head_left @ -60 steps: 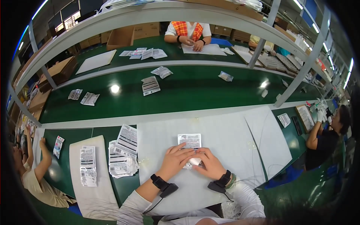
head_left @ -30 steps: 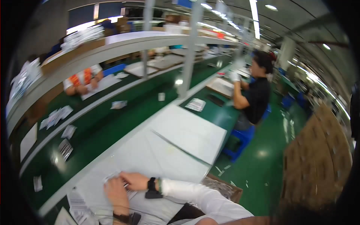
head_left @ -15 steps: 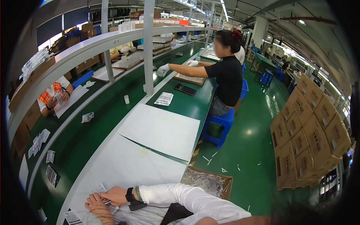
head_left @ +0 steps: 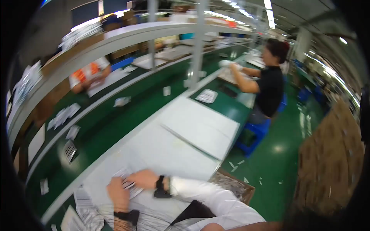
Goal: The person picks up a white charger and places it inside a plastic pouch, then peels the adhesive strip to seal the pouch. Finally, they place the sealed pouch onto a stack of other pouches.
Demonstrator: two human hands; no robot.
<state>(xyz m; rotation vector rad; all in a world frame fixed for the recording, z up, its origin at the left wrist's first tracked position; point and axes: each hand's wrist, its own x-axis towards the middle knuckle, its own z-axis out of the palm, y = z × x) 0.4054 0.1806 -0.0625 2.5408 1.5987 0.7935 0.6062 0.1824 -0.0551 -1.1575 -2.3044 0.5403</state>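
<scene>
Both my hands are on a small white printed packet (head_left: 132,188) that lies at the near end of the white-covered bench (head_left: 154,154). My left hand (head_left: 117,191) has its fingers bent at the packet's left side. From the right, my right hand (head_left: 143,179) presses its closed fingers on the upper edge. Motion blur smears the fingertips, and the hands cover part of the packet. More printed packets (head_left: 88,204) lie beside my left forearm.
A green conveyor belt (head_left: 148,111) carrying scattered packets runs left of the bench. Past the white sheets, a co-worker (head_left: 271,77) sits on a blue stool (head_left: 253,134). A carton of clear scraps (head_left: 231,186) stands below the bench edge, and stacked cartons (head_left: 327,161) at right.
My view has turned left, so the scene sits further right and is blurred. Both hands remain at the packet, and more of my left wrist shows. The co-worker's hands have drawn closer together.
</scene>
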